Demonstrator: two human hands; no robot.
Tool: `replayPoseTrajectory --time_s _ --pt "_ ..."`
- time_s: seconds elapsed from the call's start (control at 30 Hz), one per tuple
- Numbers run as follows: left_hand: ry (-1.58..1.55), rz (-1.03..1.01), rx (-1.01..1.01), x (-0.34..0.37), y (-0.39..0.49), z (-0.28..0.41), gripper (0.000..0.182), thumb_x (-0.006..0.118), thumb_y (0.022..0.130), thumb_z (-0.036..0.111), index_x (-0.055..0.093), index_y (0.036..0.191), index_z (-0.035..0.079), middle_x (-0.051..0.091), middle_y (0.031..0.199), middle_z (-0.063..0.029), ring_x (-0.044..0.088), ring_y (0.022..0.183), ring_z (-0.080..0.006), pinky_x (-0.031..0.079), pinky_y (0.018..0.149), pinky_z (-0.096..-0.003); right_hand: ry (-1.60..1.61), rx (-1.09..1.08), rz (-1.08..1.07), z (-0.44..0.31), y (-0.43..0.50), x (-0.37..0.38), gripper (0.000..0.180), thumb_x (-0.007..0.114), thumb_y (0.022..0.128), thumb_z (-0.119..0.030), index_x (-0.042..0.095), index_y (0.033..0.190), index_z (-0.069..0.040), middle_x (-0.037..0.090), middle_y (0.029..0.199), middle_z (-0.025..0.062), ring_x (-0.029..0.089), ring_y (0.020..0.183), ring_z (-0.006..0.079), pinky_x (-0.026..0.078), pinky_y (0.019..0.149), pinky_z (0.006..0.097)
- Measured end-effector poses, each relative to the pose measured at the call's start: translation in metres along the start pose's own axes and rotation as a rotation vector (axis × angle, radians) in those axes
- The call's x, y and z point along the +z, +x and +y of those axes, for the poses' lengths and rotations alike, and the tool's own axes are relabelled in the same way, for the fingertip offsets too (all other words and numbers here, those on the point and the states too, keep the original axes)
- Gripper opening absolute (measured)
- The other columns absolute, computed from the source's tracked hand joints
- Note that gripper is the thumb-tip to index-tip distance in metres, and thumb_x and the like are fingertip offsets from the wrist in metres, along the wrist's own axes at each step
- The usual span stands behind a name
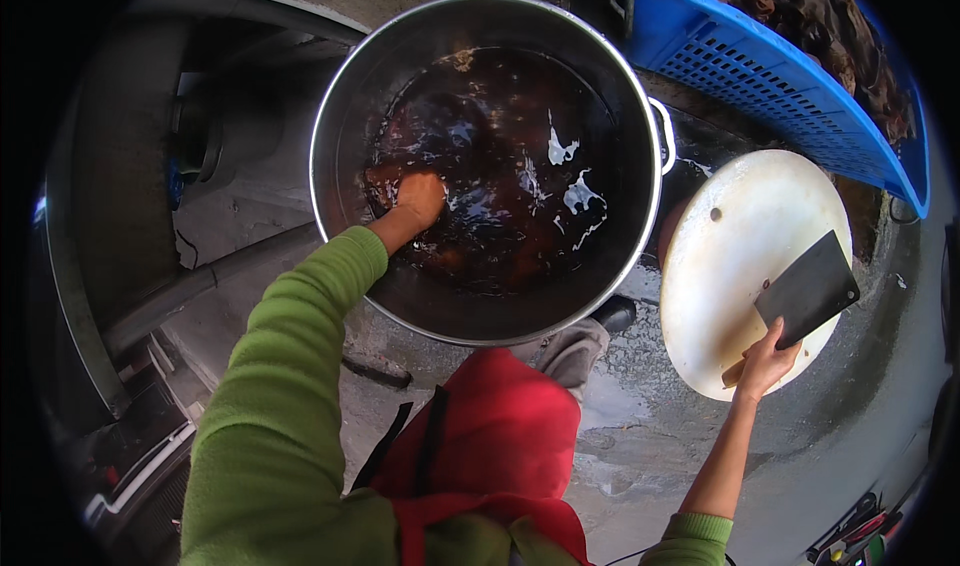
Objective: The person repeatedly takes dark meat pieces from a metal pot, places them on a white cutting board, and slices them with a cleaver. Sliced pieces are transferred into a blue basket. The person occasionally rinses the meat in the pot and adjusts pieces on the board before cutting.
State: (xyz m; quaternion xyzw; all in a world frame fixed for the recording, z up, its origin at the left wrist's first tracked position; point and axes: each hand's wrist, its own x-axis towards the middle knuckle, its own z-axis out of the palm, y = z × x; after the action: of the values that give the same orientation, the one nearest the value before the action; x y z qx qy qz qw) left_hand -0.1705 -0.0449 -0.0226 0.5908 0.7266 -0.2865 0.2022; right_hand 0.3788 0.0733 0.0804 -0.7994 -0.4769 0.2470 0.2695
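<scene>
Before me stands a large steel pot holding dark brown liquid with a glossy, rippled surface. My left hand reaches into it at the left side, its fingers under the surface. Whether those fingers grip anything is hidden; something reddish-brown shows beside them. On the right, my right hand is closed around the wooden handle of a cleaver. The cleaver's broad dark blade lies over a round white cutting board, and I cannot tell whether it touches the board.
A blue plastic crate at the upper right holds a heap of brown meat. The pot has a side handle on its right. A pipe runs along the left. Several tools lie at the lower right.
</scene>
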Motion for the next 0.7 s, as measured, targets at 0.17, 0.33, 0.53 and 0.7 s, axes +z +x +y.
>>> replayPoseTrajectory --time_s 0.17,0.33,0.53,0.7 --pt "-0.419 0.001 0.057 -0.061 -0.041 -0.017 0.032 0.072 0.073 0.019 0.072 0.103 0.008 0.071 0.088 -0.0159 0.07 0.081 -0.0253 0.056 0.076 -0.0342 0.049 -0.018 0.022 0.008 0.001 0.002 0.041 0.06 0.097 -0.025 0.054 0.121 0.008 0.064 0.085 0.0146 0.053 0.048 0.0158 0.044 0.042 0.0283" --pt "-1.179 -0.491 -0.018 -0.087 -0.043 -0.026 0.041 0.068 0.08 0.023 0.065 0.119 0.013 0.068 0.101 -0.0059 0.064 0.094 -0.0151 0.052 0.08 -0.0311 0.021 -0.051 0.028 0.01 0.002 0.002 0.041 0.06 0.097 -0.026 0.054 0.119 0.008 0.063 0.082 0.0142 0.052 0.047 0.016 0.043 0.041 0.0284" --pt "-1.13 -0.315 -0.105 -0.095 -0.047 -0.017 0.048 0.064 0.091 0.042 0.058 0.131 0.016 0.055 0.131 -0.0101 0.049 0.124 -0.02 0.045 0.098 -0.0378 0.035 0.012 -0.024 0.007 0.004 -0.002 0.043 0.059 0.097 -0.026 0.051 0.121 0.008 0.061 0.079 0.0134 0.051 0.046 0.015 0.042 0.04 0.0283" --pt "-0.498 0.694 0.22 -0.102 -0.094 0.006 0.04 0.074 0.08 0.023 0.066 0.117 0.013 0.058 0.121 -0.0114 0.054 0.113 -0.0308 0.042 0.098 -0.0406 0.045 0.014 0.014 0.002 0.002 0.001 0.045 0.059 0.097 -0.026 0.05 0.124 0.008 0.061 0.08 0.0133 0.049 0.044 0.0143 0.042 0.039 0.0283"
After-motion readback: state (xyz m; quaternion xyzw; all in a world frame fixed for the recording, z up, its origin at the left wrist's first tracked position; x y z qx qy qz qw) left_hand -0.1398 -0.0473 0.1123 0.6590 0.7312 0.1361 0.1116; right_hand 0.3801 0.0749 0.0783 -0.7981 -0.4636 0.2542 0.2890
